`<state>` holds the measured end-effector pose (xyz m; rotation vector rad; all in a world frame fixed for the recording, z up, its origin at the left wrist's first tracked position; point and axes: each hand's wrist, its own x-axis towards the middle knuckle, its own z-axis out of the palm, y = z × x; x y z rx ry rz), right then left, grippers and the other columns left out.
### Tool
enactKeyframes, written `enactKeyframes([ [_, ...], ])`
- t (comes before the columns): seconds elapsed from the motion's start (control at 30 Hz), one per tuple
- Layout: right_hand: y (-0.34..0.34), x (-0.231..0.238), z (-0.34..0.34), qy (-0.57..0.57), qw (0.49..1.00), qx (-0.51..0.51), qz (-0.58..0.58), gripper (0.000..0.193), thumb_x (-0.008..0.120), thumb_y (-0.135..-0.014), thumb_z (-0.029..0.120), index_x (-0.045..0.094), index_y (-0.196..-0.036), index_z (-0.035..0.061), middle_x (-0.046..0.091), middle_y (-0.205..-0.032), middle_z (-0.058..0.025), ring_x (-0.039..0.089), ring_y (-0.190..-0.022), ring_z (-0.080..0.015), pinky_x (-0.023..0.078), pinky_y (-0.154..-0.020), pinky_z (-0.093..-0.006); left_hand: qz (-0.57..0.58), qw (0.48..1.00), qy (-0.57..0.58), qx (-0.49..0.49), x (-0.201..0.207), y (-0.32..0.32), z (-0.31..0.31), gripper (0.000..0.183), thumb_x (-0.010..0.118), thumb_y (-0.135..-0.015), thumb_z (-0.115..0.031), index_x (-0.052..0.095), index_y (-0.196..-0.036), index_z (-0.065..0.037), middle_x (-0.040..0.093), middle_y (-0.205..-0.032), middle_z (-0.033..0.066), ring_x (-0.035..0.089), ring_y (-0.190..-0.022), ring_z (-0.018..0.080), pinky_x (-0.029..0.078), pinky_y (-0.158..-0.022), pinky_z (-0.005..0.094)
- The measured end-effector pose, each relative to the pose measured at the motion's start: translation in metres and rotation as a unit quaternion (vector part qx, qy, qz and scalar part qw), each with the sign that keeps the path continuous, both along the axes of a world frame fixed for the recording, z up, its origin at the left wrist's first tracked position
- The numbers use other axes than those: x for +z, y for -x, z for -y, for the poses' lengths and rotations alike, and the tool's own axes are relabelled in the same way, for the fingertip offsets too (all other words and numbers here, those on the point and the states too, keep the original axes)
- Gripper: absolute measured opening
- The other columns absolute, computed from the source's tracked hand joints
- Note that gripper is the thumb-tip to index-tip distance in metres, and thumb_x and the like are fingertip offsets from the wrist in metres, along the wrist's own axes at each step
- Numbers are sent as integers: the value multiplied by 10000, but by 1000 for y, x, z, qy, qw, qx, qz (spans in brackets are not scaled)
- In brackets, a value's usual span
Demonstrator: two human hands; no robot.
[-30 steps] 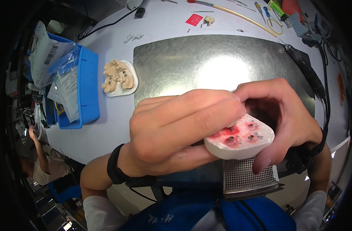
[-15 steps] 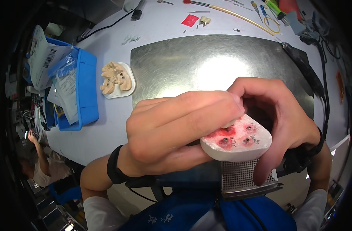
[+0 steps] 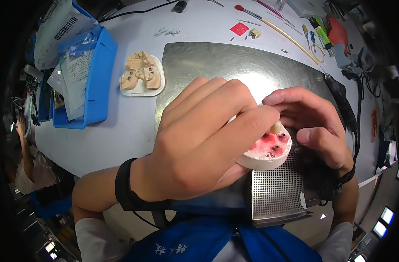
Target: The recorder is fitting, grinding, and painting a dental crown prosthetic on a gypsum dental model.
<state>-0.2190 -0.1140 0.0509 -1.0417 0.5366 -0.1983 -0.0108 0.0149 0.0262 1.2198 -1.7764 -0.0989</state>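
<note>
A white plaster dental model point(image 3: 262, 163) with pink-red patches and several dark metal posts is held above a perforated metal plate point(image 3: 275, 187). My left hand point(image 3: 203, 135) grips it from the left, covering much of its top and left side. Beside the tip of my left index finger, an ivory tooth crown point(image 3: 275, 127) shows on the model. Just right of the model is my right hand point(image 3: 319, 118), its thumb and index finger apart and its other fingers curled behind. Between the right thumb and the model there is a visible gap.
A beige dental cast point(image 3: 140, 72) on a white base stands left of the metal work board point(image 3: 199, 59). Farther left is a blue bin point(image 3: 101, 78) of papers and bags. A brush point(image 3: 278, 30), a red square point(image 3: 239, 29) and a black handpiece point(image 3: 339, 96) lie beyond.
The right thumb has come away from the model's near edge. My left hand has turned, with its knuckles raised, and the model has tilted. The view has shifted slightly.
</note>
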Motion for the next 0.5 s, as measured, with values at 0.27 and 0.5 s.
enactKeyframes([
  [0.27,-13,0,-17,-3,1000,-7,-29,1194,1018,-693,263,266,-1553,-83,708,-1254,-221,682,-1221,-274,487,-1095,-372,-19,999,26,7,-9,2,6,429,931,-679,-107,788,-1069,-2,639,-847,47,604,-733,169,454,-599,285],
  [0.5,-10,2,-18,-44,999,-6,-20,1245,1004,-720,281,182,-1576,-94,687,-1280,-283,680,-1236,-296,498,-1083,-378,-89,995,-33,-30,-13,11,1,448,939,-686,-117,790,-1089,10,680,-928,75,655,-783,177,502,-631,282],
])
